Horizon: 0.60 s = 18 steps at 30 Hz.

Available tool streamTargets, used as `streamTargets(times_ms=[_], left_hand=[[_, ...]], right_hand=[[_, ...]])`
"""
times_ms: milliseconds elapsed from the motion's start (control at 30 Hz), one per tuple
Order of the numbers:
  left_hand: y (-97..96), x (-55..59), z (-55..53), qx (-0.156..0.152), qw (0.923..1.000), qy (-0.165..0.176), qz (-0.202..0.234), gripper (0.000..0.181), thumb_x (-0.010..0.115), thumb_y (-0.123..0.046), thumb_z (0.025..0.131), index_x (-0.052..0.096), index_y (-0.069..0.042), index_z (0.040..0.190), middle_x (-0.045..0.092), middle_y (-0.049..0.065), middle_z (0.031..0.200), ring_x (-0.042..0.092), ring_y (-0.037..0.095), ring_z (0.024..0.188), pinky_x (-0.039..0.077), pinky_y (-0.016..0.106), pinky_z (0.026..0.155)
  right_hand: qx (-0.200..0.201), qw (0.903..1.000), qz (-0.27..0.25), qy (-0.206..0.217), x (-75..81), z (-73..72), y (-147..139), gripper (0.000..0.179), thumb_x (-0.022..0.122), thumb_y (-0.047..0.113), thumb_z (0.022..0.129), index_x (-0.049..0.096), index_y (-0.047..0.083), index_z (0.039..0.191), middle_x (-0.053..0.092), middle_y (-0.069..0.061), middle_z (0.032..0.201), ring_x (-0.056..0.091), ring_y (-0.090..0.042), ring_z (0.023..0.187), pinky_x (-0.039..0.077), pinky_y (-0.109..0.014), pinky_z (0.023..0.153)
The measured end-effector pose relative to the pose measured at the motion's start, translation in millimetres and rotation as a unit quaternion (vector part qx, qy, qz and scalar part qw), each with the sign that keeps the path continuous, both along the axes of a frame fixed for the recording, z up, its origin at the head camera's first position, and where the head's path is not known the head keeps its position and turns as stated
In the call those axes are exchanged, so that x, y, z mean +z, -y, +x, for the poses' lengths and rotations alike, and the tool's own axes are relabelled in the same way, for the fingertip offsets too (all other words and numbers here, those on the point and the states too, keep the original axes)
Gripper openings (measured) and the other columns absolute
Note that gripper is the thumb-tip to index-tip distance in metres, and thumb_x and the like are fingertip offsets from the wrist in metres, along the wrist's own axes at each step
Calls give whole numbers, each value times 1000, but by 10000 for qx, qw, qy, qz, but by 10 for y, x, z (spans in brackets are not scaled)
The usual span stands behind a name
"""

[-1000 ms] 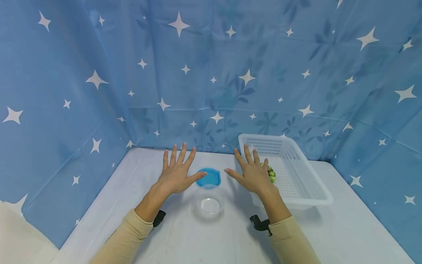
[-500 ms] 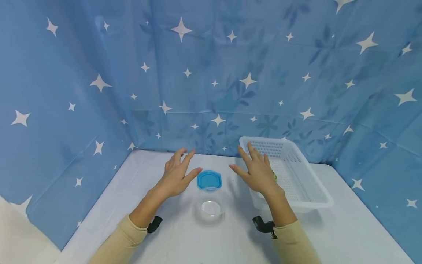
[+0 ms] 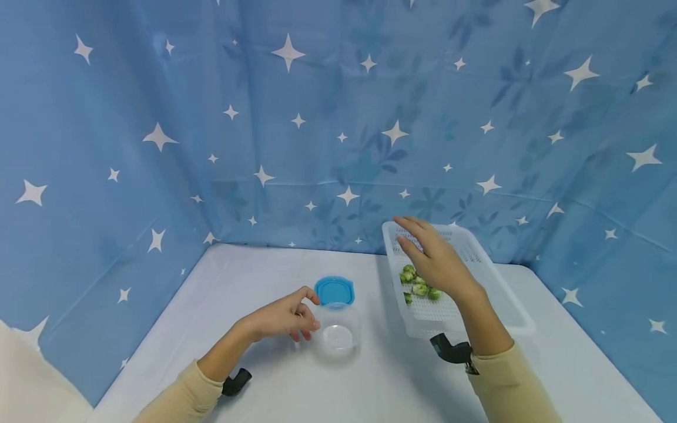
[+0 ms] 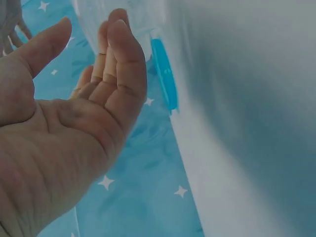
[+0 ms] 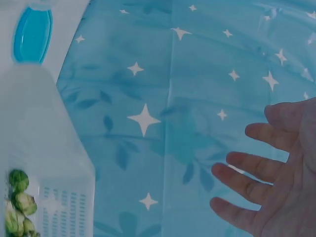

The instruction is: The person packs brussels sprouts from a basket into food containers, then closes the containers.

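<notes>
My left hand (image 3: 282, 317) is at the left side of a clear plastic bowl (image 3: 338, 338), its fingers loosely bent and nothing held; contact with the rim cannot be told. Just behind the bowl lies a blue lid (image 3: 334, 291), seen edge-on in the left wrist view. My right hand (image 3: 436, 258) hovers over a white perforated basket (image 3: 515, 305), empty, with fingers extended. Several Brussels sprouts (image 3: 419, 289) sit in the basket's left part, below that hand. The right wrist view shows the spread fingers (image 5: 242, 182) apart from the sprouts (image 5: 22, 202).
A white-covered table (image 3: 254, 270) bears everything. Behind it and along both sides hangs a blue curtain (image 3: 317, 147) with white stars. Each wrist wears a black camera mount, such as the one under the right wrist (image 3: 452, 351).
My left hand has come down and toward me, to the bowl's side, its fingers bending. My right hand has moved right, over the basket, uncovering the sprouts.
</notes>
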<state>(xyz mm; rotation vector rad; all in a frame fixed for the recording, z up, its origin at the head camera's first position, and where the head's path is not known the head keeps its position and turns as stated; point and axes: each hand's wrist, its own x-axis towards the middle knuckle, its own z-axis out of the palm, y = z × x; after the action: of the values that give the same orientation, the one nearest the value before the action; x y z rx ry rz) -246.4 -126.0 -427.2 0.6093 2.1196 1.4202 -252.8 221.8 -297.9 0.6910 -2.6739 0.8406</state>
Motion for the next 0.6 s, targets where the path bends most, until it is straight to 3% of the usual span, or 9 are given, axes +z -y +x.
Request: streamTargets(times_ms=[67,233,600], left_hand=[[-11,-18,7,-55,9998,151,139,51,69,-20,101,42,-1,140,71,25,106,72,37,94,62,41,80],[-6,-55,5,-21,9984,327,457,47,67,-12,102,43,3,139,69,28,106,72,41,93,63,40,83],[-28,-121,33,41,9965,228,800,39,67,-10,102,53,9,133,67,34,107,73,34,90,63,38,81]], right_hand=[[71,9997,-138,178,57,-49,-71,53,43,37,113,40,16,161,37,-16,165,40,-41,148,37,-68,115],[40,9995,-282,152,109,-261,-218,50,48,34,112,46,11,157,46,-18,159,52,-40,136,41,-66,112],[-685,9924,-445,923,-81,-693,-449,49,46,33,113,48,10,156,48,-21,157,53,-44,135,50,-63,102]])
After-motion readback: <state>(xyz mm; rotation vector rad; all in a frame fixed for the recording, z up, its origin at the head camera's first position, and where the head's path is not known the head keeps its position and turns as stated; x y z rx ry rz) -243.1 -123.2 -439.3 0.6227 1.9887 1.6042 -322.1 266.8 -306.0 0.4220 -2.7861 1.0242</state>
